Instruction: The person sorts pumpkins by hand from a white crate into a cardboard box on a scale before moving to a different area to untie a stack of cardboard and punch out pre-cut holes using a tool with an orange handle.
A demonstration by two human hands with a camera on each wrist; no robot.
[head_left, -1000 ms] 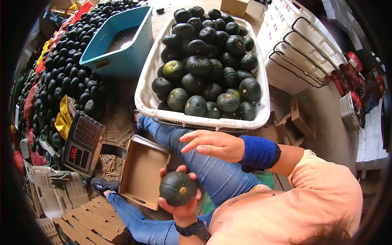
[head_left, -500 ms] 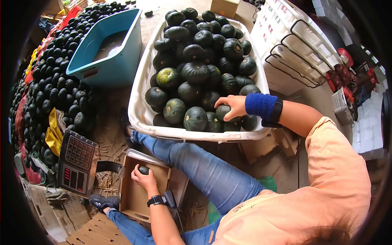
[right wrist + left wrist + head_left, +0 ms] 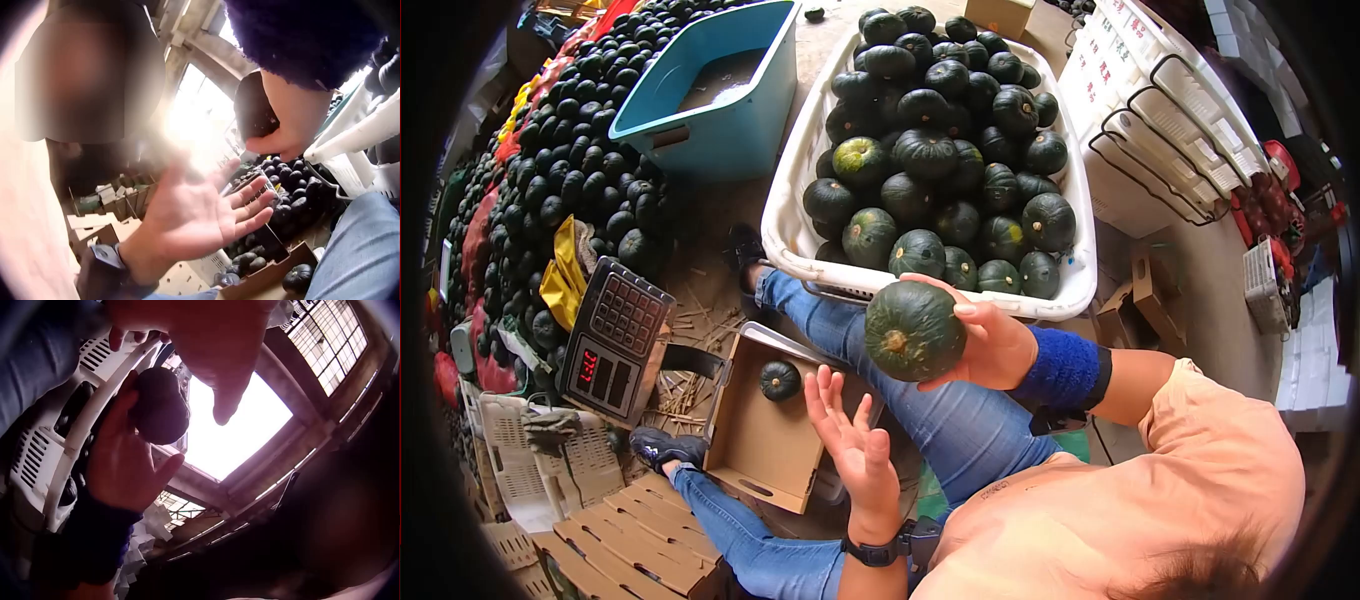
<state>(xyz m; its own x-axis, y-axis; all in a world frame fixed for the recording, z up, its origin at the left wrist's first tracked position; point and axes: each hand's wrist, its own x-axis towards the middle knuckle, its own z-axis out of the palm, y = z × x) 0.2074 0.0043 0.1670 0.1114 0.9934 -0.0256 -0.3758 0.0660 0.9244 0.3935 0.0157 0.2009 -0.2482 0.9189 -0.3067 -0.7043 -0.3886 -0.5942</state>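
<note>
A dark green squash (image 3: 915,331) is gripped in my right hand (image 3: 995,347), held up above the lap just in front of the white crate. My left hand (image 3: 862,458) is raised beside it, palm up with fingers spread and nothing in it. In the right wrist view the left palm (image 3: 197,219) faces the held squash (image 3: 251,106). The left wrist view shows the right hand's fingers around the squash (image 3: 161,407). A smaller squash (image 3: 780,381) sits inside the open cardboard box (image 3: 757,438), left of the left hand.
The white crate (image 3: 840,276), heaped with squashes, stands ahead. A scale display (image 3: 613,340) stands left of the box. Farther off are a blue tub (image 3: 730,140), a large squash pile (image 3: 550,180) and stacked white crates (image 3: 1145,110). Flat cardboard (image 3: 630,535) lies at lower left.
The left hand has put its squash in the box, let go and risen back. My right hand reached into the crate, grasped another squash and brought it over the lap.
</note>
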